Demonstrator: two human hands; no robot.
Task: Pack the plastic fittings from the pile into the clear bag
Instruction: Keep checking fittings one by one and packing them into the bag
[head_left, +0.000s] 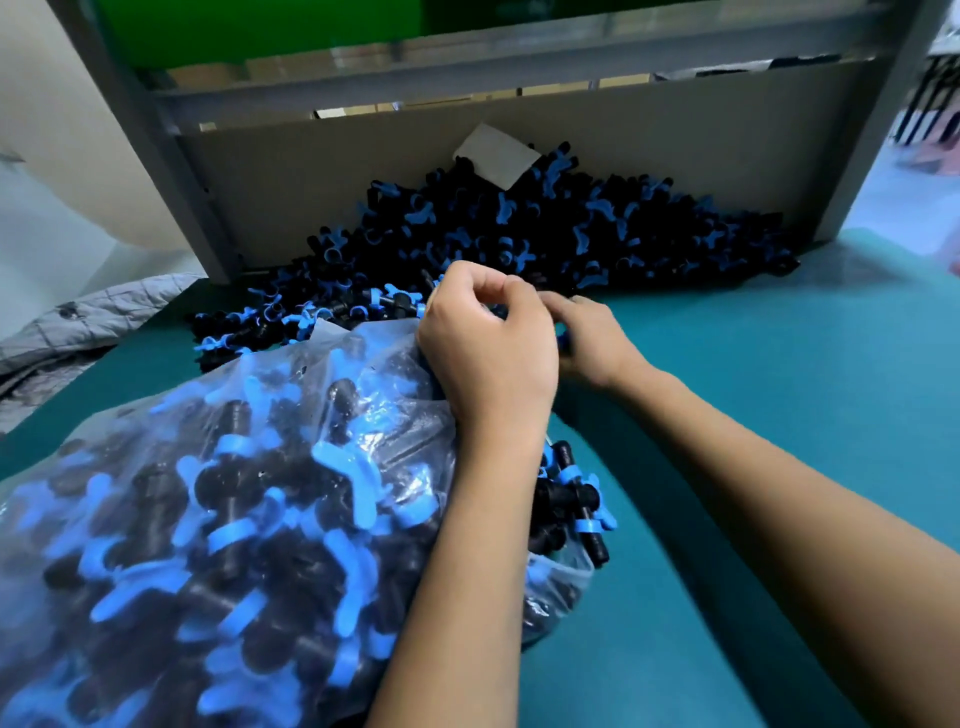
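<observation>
Fittings (519, 228) are heaped in a pile at twelve o'clock against the cardboard (363, 171); the bag (218, 499) at seven o'clock already bulges with them, so you are well along, though plenty remains; your left hand (488, 348) curls on the bag's mouth; your right hand (592, 338), just beside it at three o'clock, has curled fingers, seemingly on a fitting, though I cannot tell for sure; a few fittings (576, 504) lie by the bag's mouth.

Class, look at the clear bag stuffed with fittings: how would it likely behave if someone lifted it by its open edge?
The clear bag looks thin and wrinkled, so probably floppy. It bulges with fittings, so likely heavy and saggy. Some lie at its mouth, so a few may spill.
</observation>
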